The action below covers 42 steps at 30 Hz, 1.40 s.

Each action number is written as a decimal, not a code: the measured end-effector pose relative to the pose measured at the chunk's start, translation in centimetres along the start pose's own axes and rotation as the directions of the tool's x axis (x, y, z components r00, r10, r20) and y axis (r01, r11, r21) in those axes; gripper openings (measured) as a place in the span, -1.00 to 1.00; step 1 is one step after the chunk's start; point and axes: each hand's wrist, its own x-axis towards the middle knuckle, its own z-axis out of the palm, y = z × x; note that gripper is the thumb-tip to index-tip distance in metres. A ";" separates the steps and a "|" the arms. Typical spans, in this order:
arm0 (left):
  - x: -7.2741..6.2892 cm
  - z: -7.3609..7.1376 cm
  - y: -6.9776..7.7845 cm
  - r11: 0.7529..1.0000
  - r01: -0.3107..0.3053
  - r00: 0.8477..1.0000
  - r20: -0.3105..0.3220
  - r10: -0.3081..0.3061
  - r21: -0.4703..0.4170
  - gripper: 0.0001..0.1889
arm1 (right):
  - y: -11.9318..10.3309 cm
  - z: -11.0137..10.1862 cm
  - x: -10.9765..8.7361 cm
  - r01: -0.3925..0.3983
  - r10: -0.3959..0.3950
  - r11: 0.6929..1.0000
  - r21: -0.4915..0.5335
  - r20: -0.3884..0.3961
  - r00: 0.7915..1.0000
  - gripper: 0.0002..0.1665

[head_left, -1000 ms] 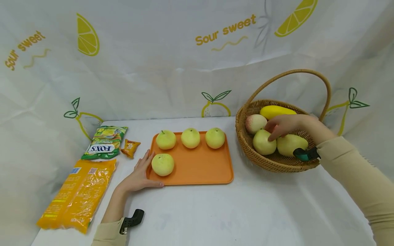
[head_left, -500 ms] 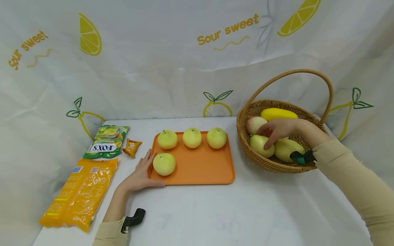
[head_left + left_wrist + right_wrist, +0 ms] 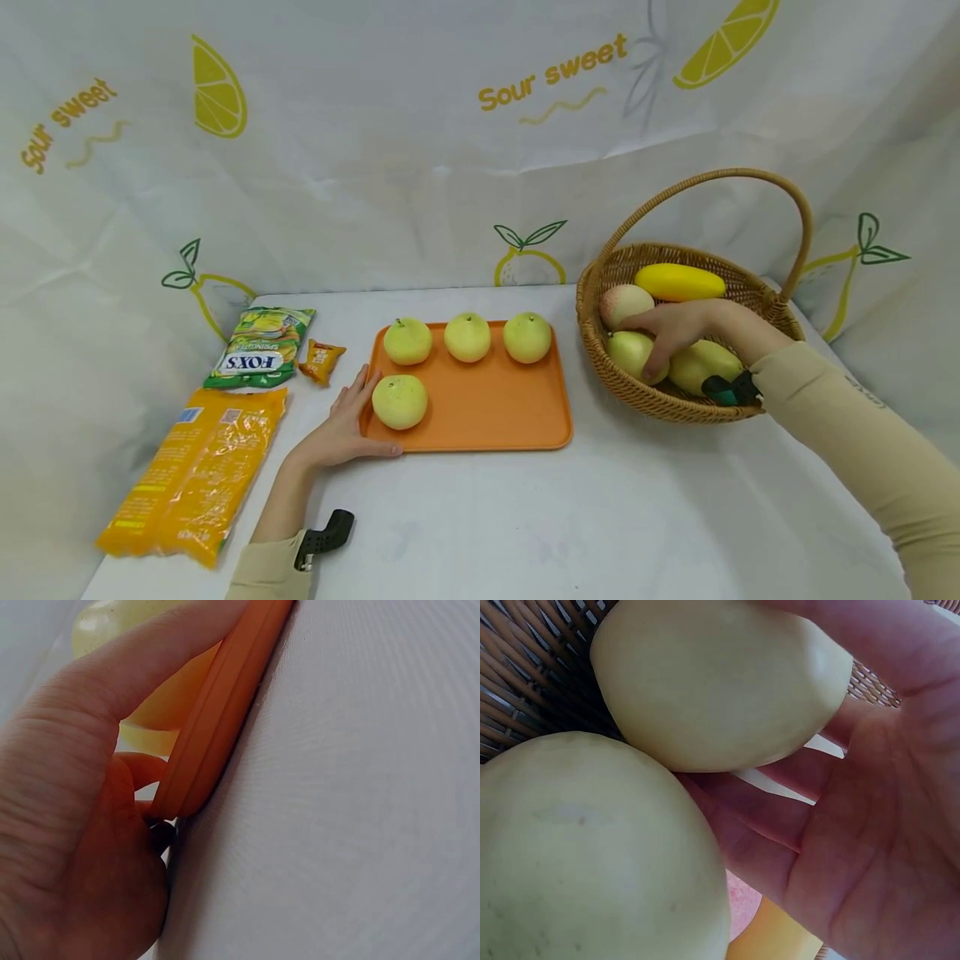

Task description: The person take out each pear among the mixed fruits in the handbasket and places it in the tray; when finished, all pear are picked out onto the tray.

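My right hand [image 3: 675,325] reaches into the wicker basket [image 3: 626,392] and grips a pale yellow-green pear [image 3: 628,353]. In the right wrist view the thumb lies over this pear [image 3: 712,682] and the fingers pass behind it. A second pear [image 3: 703,369] sits beside it under the wrist. At the left, my left hand [image 3: 333,433] holds the corner of an orange tray [image 3: 487,408], thumb along the front rim and fingers along the left side. Three round yellow-green pears [image 3: 467,337] stand in a row at the tray's back; another [image 3: 400,402] is at front left.
A peach [image 3: 625,306] and a long yellow fruit [image 3: 680,282] lie at the basket's back, beneath its tall arched handle [image 3: 738,173]. Left of the tray are a green snack bag [image 3: 261,346], a small orange packet [image 3: 322,362] and a large orange bag [image 3: 193,475].
My right hand has lowered and closed in around the left pear in the basket, which has tipped, its stem now toward the left. The left hand and tray have stayed put.
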 end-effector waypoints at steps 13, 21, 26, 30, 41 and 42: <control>-0.1 0.1 0.2 1.000 0.006 1.000 -0.003 -0.006 -0.003 0.30 | -0.3 -0.4 -1.4 0.018 -0.016 0.999 0.039 -0.047 0.999 0.07; -0.2 0.1 0.2 1.000 0.013 1.000 -0.003 -0.013 -0.005 0.30 | -1.2 -1.1 -2.6 0.070 -0.059 0.989 0.133 -0.082 0.995 -0.01; -0.2 0.1 0.2 1.000 0.008 1.000 -0.009 -0.008 -0.003 0.29 | -1.4 -1.2 -3.3 0.065 -0.049 0.987 0.144 -0.117 0.992 -0.08; -0.2 0.2 0.2 1.000 -0.006 1.000 -0.017 0.006 0.002 0.29 | -1.5 -1.0 -3.7 0.102 -0.075 0.981 0.166 -0.158 0.985 -0.12; -0.2 0.2 0.4 1.000 -0.010 1.000 -0.018 0.010 -0.005 0.28 | -2.2 0.1 -5.3 0.074 -0.007 0.979 0.188 -0.337 0.942 -0.07; -0.2 0.2 0.4 1.000 -0.009 1.000 -0.018 0.009 -0.005 0.28 | -2.3 0.1 -5.4 0.062 0.011 0.979 0.195 -0.350 0.937 -0.06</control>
